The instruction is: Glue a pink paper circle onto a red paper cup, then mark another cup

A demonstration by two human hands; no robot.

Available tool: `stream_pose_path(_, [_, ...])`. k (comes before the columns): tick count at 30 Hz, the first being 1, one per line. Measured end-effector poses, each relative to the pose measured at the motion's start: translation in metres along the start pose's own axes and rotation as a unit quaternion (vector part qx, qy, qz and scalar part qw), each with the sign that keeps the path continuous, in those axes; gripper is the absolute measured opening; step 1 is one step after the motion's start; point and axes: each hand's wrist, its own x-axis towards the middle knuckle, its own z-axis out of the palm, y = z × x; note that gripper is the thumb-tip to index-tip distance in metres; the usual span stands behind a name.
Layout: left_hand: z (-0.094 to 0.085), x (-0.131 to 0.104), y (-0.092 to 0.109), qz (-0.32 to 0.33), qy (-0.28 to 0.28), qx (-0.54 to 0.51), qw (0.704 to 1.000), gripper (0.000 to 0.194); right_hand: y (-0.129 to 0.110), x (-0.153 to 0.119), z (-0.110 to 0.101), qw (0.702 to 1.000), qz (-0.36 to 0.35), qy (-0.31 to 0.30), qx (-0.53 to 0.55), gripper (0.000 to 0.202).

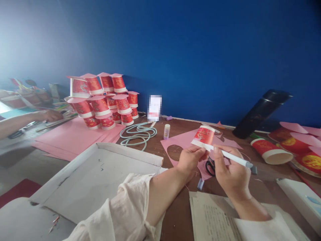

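In the head view my left hand is closed around the white edge of a red paper cup with a gold pattern, held tilted above pink paper. My right hand grips a slim white pen-shaped tool with a grey end; its front end meets the cup's white band, though the tip's kind is unclear. Below the hands lie cut pink paper with a round hole and black-handled scissors, partly covered. A glue stick stands uncapped to the left, and a small purple cap lies nearer.
Stacked red cups with pink paper between them stand left, beside pink sheets. A cable, shallow white box, black bottle, lying cup and printed booklet surround me. Another person's hand is far left.
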Motion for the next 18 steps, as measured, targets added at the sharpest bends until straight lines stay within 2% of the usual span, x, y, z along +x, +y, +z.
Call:
stream_pose_path(7, [0.0044,-0.0036,0.0065,-0.038,0.023,-0.124,0.991,0.032,0.002,-0.0004,-0.0006,1.0,0.001,0.01,-0.011,0.021])
stream_pose_path(18, [0.005,-0.0066,0.0075,-0.046,0.01,-0.141,0.989,0.019,0.0021,-0.0025,0.0025,1.0,0.01,-0.014,-0.019,0.023])
